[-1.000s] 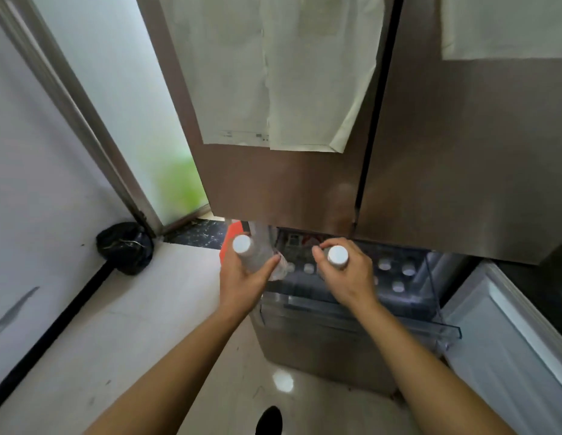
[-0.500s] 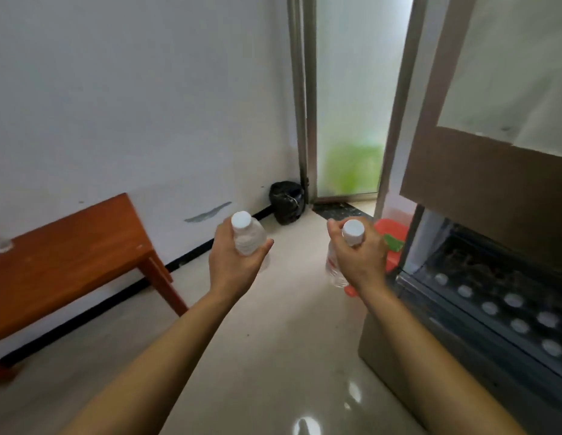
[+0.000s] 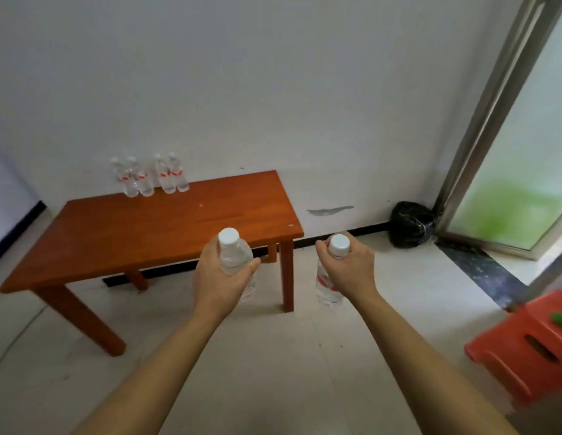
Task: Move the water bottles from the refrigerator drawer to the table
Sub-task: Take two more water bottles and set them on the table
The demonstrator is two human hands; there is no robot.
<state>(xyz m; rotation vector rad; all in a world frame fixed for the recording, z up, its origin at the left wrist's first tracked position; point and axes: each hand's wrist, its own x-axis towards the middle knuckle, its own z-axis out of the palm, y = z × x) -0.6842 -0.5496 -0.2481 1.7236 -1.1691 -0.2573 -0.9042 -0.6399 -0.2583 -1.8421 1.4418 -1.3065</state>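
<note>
My left hand [image 3: 218, 279] grips a clear water bottle [image 3: 234, 254] with a white cap, held upright in front of the table's near right corner. My right hand [image 3: 350, 266] holds a second clear water bottle [image 3: 328, 285] by its neck, just under the white cap; its red label shows below my fingers. The brown wooden table [image 3: 154, 233] stands against the white wall ahead and to the left. Several water bottles [image 3: 151, 177] with red labels stand in a row at its far edge by the wall. The refrigerator drawer is out of view.
A red plastic stool [image 3: 524, 346] stands on the floor at the lower right. A black bag [image 3: 411, 222] lies in the corner by the metal-framed glass door [image 3: 511, 171]. Light floor tiles lie between me and the table.
The view has swung left from the refrigerator to the table. Both hands carried their bottles out of the drawer and now hold them in front of the table.
</note>
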